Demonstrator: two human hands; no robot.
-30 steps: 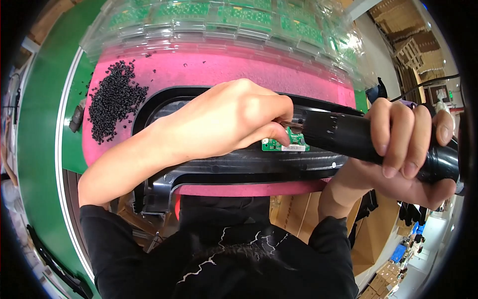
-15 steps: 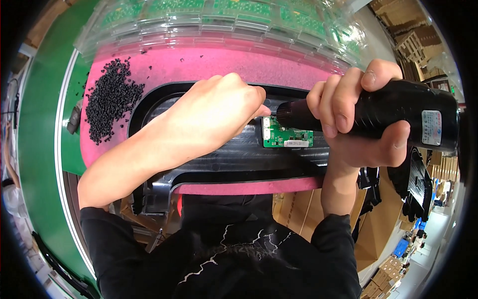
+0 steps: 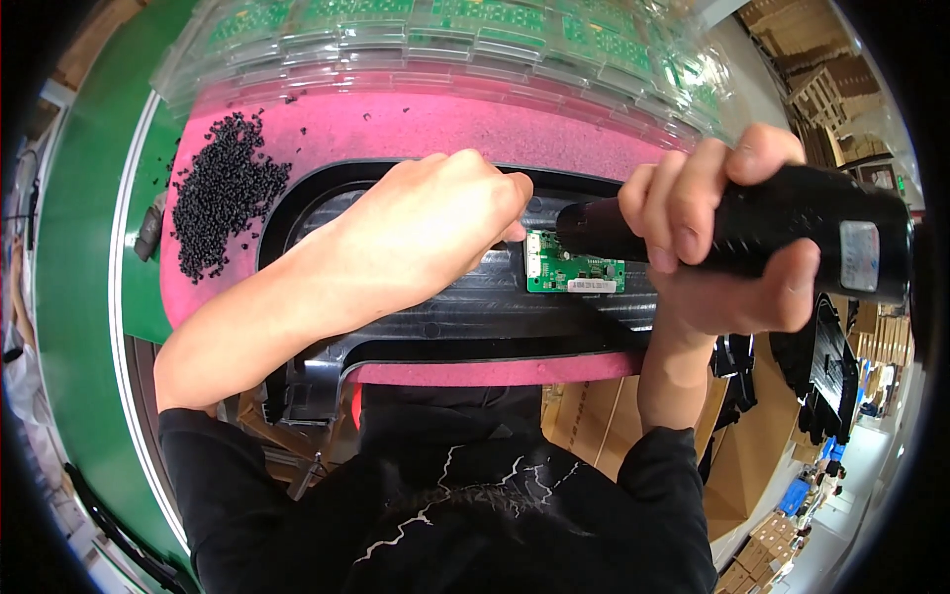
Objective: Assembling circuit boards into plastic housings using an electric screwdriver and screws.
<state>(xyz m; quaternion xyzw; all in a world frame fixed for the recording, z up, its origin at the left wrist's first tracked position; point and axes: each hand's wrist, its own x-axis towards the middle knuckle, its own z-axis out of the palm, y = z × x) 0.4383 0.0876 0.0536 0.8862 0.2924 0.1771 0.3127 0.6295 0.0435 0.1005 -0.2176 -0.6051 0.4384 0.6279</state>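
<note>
In my right hand [image 3: 698,238] is a black electric screwdriver [image 3: 782,213], held nearly level with its narrow front end pointing left. That end is over the upper part of a green circuit board [image 3: 594,269]; its tip is hidden from this angle. The board lies inside a long black plastic housing [image 3: 445,322], and has white connectors on its left edge and a white label below. My left hand [image 3: 445,213] is closed above the housing, fingertips curled just left of the board's upper corner. What they hold, if anything, is hidden.
A heap of small black screws [image 3: 223,198] sits on the left of the pink work mat [image 3: 396,124], with a few strays around it. Stacked clear plastic trays [image 3: 475,45] containing green boards line the far side. Cardboard boxes [image 3: 594,416] stand below the near edge.
The screwdriver's front end has shifted slightly right and up off its earlier spot on the board. My left fingertips have drawn back a little from the board's corner.
</note>
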